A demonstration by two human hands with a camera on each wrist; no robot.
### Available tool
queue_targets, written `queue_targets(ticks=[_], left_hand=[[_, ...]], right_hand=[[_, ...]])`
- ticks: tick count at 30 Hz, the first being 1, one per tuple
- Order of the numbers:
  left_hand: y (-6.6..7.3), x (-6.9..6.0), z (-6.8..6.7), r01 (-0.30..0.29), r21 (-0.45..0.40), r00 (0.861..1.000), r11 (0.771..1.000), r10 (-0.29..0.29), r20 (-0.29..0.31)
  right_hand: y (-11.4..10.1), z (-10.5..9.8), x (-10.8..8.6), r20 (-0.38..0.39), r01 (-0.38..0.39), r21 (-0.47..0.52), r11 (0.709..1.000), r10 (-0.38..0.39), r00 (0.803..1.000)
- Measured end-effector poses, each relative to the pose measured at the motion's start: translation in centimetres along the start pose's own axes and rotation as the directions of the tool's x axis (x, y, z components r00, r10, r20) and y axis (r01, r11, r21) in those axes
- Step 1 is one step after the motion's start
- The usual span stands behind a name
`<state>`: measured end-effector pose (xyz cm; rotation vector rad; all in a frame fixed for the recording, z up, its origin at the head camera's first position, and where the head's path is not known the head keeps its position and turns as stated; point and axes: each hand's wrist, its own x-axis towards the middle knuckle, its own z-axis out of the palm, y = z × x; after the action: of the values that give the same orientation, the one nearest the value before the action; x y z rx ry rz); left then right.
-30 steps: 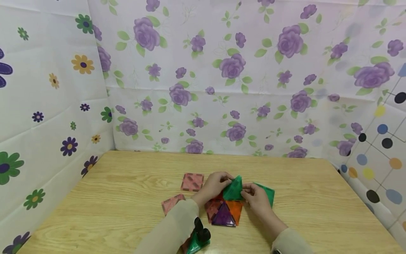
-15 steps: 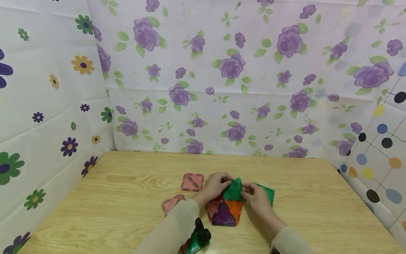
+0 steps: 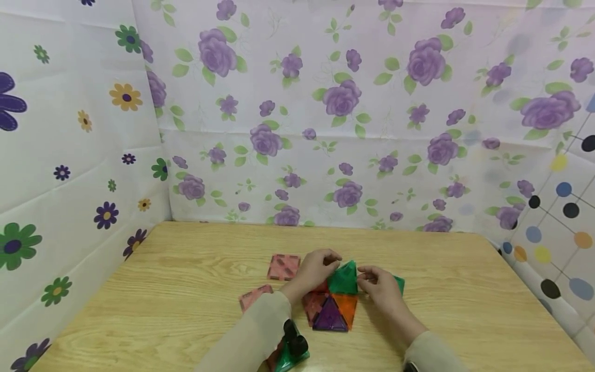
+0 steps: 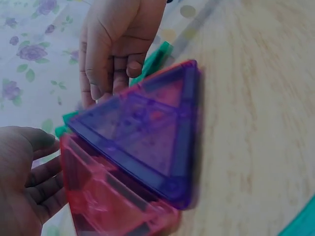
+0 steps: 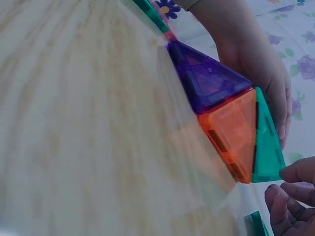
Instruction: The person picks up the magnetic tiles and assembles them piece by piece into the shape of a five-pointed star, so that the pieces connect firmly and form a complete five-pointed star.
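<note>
Translucent magnetic tiles stand edge to edge in a raised, many-sided shape in the head view. At its front is a purple triangle tile (image 3: 331,316), with an orange triangle tile (image 3: 347,306) to the right and a red tile (image 3: 312,304) to the left. A green triangle tile (image 3: 343,280) forms the back right part. Beside the shape's far left, my left hand (image 3: 317,269) has loosely bent fingers. My right hand (image 3: 383,292) is at the green triangle's right corner; in the right wrist view, a fingertip meets or nearly meets that corner. Neither hand visibly grips a tile.
Two pinkish square tiles (image 3: 283,267) lie to the left on the wooden table (image 3: 186,289), one partly behind my left sleeve. Another green tile (image 3: 400,284) lies behind my right hand. More green and red tiles (image 3: 292,359) lie near the front, partly covered by the left wrist camera.
Both hands have loosened from the green triangle, which has settled slightly lower against the other tiles. The right fingers have spread a little, and the head view has shifted slightly.
</note>
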<state>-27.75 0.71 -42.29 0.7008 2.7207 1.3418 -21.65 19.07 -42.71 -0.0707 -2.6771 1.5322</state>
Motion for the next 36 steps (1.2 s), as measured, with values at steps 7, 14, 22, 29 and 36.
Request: queue_targets(ticks=[7,14,22,29,36], left_hand=[[2.4,-0.3,-0.7,-0.040,0.006,0.998,0.999,0.040,-0.045],[5.7,-1.0,-0.9,-0.173,0.016,0.980,0.985,0.174,-0.095],[7.8,-2.1,0.0,-0.284,0.089,0.945,0.955,0.294,-0.143],[8.1,-2.2,2.1,-0.317,0.197,0.925,0.928,0.348,-0.151],[8.3,-1.9,4.6,-0.177,0.337,0.975,0.925,0.211,-0.069]], right_hand=[[-0.8,-2.0,-0.2,-0.004,0.064,-0.074,0.995,-0.065,0.998],[-1.8,-4.3,-0.6,-0.004,0.150,-0.139,0.979,-0.152,0.988],[-2.7,-6.3,-1.4,-0.008,0.203,-0.192,0.960,-0.208,0.978],[-2.3,-7.5,-1.5,-0.003,0.230,-0.232,0.945,-0.237,0.971],[-0.4,-9.0,-1.0,0.020,0.235,-0.274,0.932,-0.239,0.971]])
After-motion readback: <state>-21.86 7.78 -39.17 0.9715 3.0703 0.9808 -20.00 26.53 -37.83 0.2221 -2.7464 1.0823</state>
